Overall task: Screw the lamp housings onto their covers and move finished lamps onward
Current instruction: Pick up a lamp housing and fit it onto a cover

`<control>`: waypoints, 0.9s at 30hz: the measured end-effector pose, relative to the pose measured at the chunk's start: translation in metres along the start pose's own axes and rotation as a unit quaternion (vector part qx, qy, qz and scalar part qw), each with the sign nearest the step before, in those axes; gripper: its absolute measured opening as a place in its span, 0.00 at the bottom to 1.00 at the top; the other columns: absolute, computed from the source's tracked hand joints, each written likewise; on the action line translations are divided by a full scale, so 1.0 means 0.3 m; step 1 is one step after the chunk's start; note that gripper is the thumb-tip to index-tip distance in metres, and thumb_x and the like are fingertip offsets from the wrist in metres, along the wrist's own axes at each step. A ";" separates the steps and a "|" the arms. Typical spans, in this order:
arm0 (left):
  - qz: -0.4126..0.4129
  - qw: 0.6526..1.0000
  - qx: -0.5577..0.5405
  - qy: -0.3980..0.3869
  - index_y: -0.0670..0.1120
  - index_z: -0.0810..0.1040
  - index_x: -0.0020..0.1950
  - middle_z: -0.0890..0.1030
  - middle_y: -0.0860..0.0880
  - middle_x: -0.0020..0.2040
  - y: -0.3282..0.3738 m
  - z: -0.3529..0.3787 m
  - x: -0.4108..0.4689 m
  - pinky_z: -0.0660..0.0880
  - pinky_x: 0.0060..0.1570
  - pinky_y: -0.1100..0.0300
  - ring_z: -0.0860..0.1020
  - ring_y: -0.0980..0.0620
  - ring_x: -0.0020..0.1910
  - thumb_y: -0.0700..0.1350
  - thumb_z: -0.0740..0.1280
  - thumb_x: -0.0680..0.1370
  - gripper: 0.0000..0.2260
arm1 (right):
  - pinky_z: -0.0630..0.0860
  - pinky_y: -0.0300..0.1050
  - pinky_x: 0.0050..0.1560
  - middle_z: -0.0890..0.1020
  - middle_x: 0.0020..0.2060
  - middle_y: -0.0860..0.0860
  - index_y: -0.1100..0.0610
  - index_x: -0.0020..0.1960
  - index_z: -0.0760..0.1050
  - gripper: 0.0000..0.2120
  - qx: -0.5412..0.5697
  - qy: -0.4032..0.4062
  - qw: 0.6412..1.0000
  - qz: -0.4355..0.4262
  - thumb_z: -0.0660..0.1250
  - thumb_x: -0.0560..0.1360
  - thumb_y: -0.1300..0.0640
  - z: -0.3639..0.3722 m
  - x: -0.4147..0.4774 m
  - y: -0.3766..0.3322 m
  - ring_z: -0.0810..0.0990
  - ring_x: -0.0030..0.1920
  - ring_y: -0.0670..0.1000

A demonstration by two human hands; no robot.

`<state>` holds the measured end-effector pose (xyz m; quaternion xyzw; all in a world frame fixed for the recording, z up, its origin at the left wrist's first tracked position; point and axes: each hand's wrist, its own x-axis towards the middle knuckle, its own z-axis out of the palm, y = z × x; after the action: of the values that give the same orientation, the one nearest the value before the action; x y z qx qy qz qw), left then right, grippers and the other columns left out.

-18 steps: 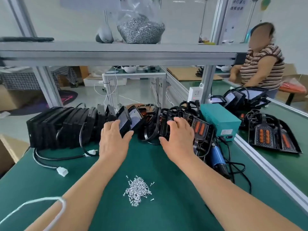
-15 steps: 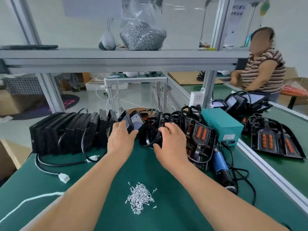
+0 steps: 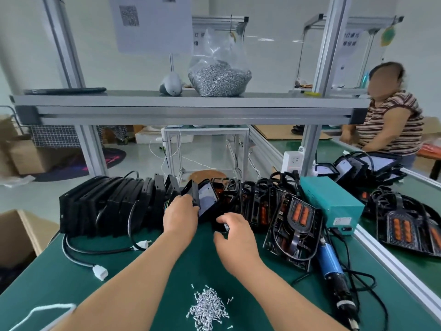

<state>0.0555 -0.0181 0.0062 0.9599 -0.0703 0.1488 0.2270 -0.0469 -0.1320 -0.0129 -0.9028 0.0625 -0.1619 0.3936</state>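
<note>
A black lamp housing with a pale glass face [image 3: 207, 199] stands tilted at the back of the green bench [image 3: 59, 278], at the right end of a row of upright black lamps [image 3: 107, 206]. My left hand [image 3: 180, 217] grips its left edge. My right hand [image 3: 235, 237] curls round the housing's lower right corner. To the right lean several open covers with orange LED strips [image 3: 298, 216]. A small heap of silver screws [image 3: 208, 309] lies in front of my arms. A blue electric screwdriver [image 3: 331, 261] lies at the right.
A teal power box [image 3: 334, 199] stands behind the screwdriver. Black cables with white plugs [image 3: 100, 272] trail at the left. A shelf overhead holds a bag of screws [image 3: 219, 77]. A cardboard box [image 3: 16, 235] is at the left edge. A person works at the neighbouring bench [image 3: 391, 125].
Both hands have moved together onto the tilted housing; the right hand left the covers and came leftward to its lower corner. The camera has tipped upward.
</note>
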 end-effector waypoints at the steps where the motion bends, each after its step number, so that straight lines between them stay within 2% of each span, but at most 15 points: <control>1: 0.002 1.000 -0.003 0.008 0.44 0.75 0.45 0.78 0.45 0.51 -0.006 0.001 -0.004 0.66 0.39 0.57 0.74 0.45 0.44 0.44 0.64 0.81 0.06 | 0.68 0.41 0.66 0.74 0.63 0.46 0.53 0.65 0.75 0.15 0.007 0.000 1.000 0.003 0.65 0.78 0.59 0.004 0.001 0.000 0.70 0.66 0.47; 3: -0.018 0.999 -0.037 0.020 0.45 0.72 0.44 0.78 0.45 0.51 -0.020 -0.004 -0.013 0.65 0.39 0.56 0.73 0.45 0.42 0.45 0.64 0.81 0.07 | 0.69 0.40 0.63 0.76 0.62 0.46 0.54 0.64 0.76 0.15 0.028 0.000 0.999 0.014 0.65 0.78 0.60 0.013 0.007 -0.001 0.73 0.63 0.47; 5: -0.024 0.998 -0.057 0.032 0.44 0.76 0.50 0.78 0.46 0.52 -0.036 -0.003 -0.020 0.66 0.41 0.56 0.76 0.42 0.46 0.47 0.65 0.80 0.06 | 0.70 0.37 0.58 0.77 0.63 0.47 0.54 0.65 0.77 0.15 0.061 0.000 0.997 0.037 0.64 0.79 0.58 0.023 0.023 -0.009 0.74 0.60 0.46; 8: -0.028 0.996 -0.074 0.031 0.44 0.78 0.57 0.78 0.47 0.54 -0.049 -0.002 -0.032 0.69 0.45 0.56 0.78 0.43 0.51 0.48 0.65 0.80 0.10 | 0.73 0.40 0.58 0.78 0.65 0.51 0.55 0.69 0.74 0.17 0.097 0.003 0.991 0.093 0.63 0.81 0.55 0.035 0.079 -0.031 0.76 0.57 0.48; 10: -0.032 0.995 -0.089 0.031 0.44 0.78 0.58 0.78 0.47 0.54 -0.053 -0.002 -0.032 0.71 0.46 0.55 0.77 0.44 0.51 0.48 0.66 0.80 0.10 | 0.74 0.41 0.48 0.78 0.64 0.54 0.58 0.72 0.71 0.20 0.101 0.009 0.985 0.137 0.63 0.82 0.53 0.041 0.130 -0.050 0.75 0.49 0.48; 11: -0.035 0.994 -0.095 0.030 0.44 0.78 0.58 0.78 0.47 0.54 -0.054 -0.004 -0.031 0.71 0.46 0.55 0.77 0.44 0.51 0.48 0.66 0.80 0.10 | 0.74 0.42 0.44 0.78 0.61 0.55 0.60 0.71 0.69 0.20 0.100 0.011 0.982 0.161 0.63 0.83 0.52 0.045 0.157 -0.060 0.75 0.46 0.49; 13: -0.035 0.994 -0.103 0.027 0.44 0.78 0.58 0.78 0.47 0.54 -0.057 -0.004 -0.030 0.71 0.46 0.55 0.77 0.45 0.51 0.47 0.66 0.80 0.10 | 0.73 0.45 0.42 0.76 0.53 0.57 0.62 0.65 0.70 0.18 0.091 0.010 0.974 0.207 0.63 0.82 0.50 0.059 0.210 -0.081 0.76 0.46 0.54; 16: -0.035 0.992 -0.120 0.025 0.45 0.78 0.57 0.79 0.47 0.54 -0.060 -0.007 -0.030 0.73 0.47 0.54 0.77 0.44 0.51 0.47 0.67 0.79 0.09 | 0.67 0.45 0.39 0.70 0.48 0.58 0.58 0.58 0.67 0.13 0.150 0.006 0.946 0.287 0.65 0.82 0.51 0.103 0.289 -0.107 0.70 0.45 0.56; 19: -0.035 0.990 -0.135 0.022 0.45 0.78 0.55 0.79 0.48 0.52 -0.066 -0.010 -0.029 0.76 0.49 0.51 0.79 0.45 0.47 0.46 0.67 0.79 0.07 | 0.66 0.48 0.42 0.67 0.48 0.59 0.58 0.57 0.63 0.14 0.248 0.037 0.906 0.341 0.68 0.79 0.56 0.124 0.340 -0.129 0.67 0.45 0.57; 22: -0.036 0.989 -0.144 0.022 0.45 0.77 0.53 0.78 0.49 0.50 -0.072 -0.011 -0.029 0.77 0.49 0.48 0.80 0.45 0.44 0.46 0.67 0.79 0.06 | 0.67 0.49 0.44 0.71 0.48 0.59 0.59 0.63 0.68 0.21 0.255 0.050 0.905 0.337 0.71 0.76 0.53 0.135 0.354 -0.124 0.69 0.45 0.57; 24: -0.038 0.988 -0.150 0.023 0.46 0.77 0.52 0.78 0.49 0.49 -0.074 -0.011 -0.031 0.77 0.49 0.47 0.80 0.45 0.44 0.46 0.67 0.79 0.05 | 0.68 0.49 0.44 0.73 0.47 0.59 0.60 0.63 0.71 0.22 0.260 0.052 0.909 0.321 0.72 0.74 0.51 0.142 0.356 -0.120 0.71 0.45 0.56; 26: -0.036 0.987 -0.154 0.023 0.45 0.77 0.50 0.78 0.48 0.48 -0.077 -0.011 -0.032 0.77 0.48 0.47 0.80 0.45 0.43 0.45 0.67 0.79 0.04 | 0.74 0.49 0.48 0.78 0.51 0.58 0.65 0.64 0.73 0.25 0.264 0.057 0.911 0.313 0.73 0.74 0.51 0.149 0.362 -0.111 0.78 0.48 0.57; 27: -0.035 0.987 -0.156 0.023 0.45 0.76 0.50 0.78 0.48 0.48 -0.078 -0.012 -0.032 0.77 0.48 0.47 0.80 0.45 0.43 0.45 0.67 0.79 0.04 | 0.79 0.52 0.53 0.80 0.56 0.59 0.67 0.65 0.73 0.27 0.263 0.058 0.911 0.314 0.73 0.74 0.51 0.148 0.366 -0.111 0.81 0.52 0.59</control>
<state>0.0503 0.0050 -0.0034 0.9111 -0.0538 0.1497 0.3803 0.0709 -0.1050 0.0099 -0.6895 0.3201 -0.0925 0.6431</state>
